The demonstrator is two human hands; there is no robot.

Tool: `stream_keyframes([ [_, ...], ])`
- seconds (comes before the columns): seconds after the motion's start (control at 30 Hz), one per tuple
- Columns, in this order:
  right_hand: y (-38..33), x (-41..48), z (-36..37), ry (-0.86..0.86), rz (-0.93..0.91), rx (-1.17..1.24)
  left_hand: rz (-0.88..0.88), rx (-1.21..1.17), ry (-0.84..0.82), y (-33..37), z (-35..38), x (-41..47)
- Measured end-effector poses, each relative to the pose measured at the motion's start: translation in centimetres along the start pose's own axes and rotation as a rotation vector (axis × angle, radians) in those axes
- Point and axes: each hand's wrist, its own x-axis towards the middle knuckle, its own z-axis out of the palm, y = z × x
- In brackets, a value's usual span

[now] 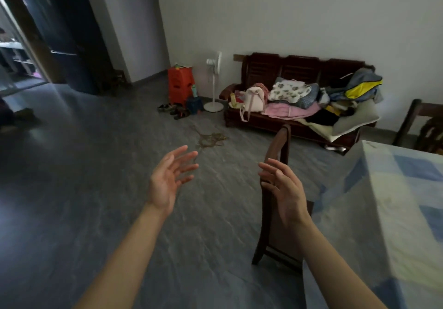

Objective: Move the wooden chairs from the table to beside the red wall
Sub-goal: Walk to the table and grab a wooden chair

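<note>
Both your hands are up, holding nothing. Left hand (170, 182) is wide open with fingers spread and palm turned inward, over bare floor (84, 188), well apart from any chair. Right hand (284, 190) has fingers straight and loose, thumb side up, right in front of the chair (283, 144) backrest; I can't tell if it touches the wood. That chair stands on the floor at the table's (395, 212) left edge, seat toward the checked cloth. A second chair (407, 121) is at the table's far edge. A sofa (299, 68) piled with bags and clothes stands on the far wall, with a fan (213, 85) and red stools (178, 83) to its left.
</note>
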Motion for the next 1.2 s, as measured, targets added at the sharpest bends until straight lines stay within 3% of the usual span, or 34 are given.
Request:
stream_keyframes([
  [0.33,6.0,11.4,-4.8,0.349,-0.039,-0.120,-0.184,-0.038,-0.284,-8.9,5.9,24.0],
  [0.63,12.9,16.8,-3.1,0.904,-0.073,-0.210,-0.390,0.016,-0.728,-17.7,13.2,43.8],
  [1.03,18.2,18.1,-0.1,1.313,0.021,-0.394,-0.358,0.099,-1.071,-27.2,24.7,56.0],
  [1.2,20.4,18.6,-0.5,1.517,-0.121,-0.376,-0.343,0.169,-1.167,-32.1,28.2,57.7],
])
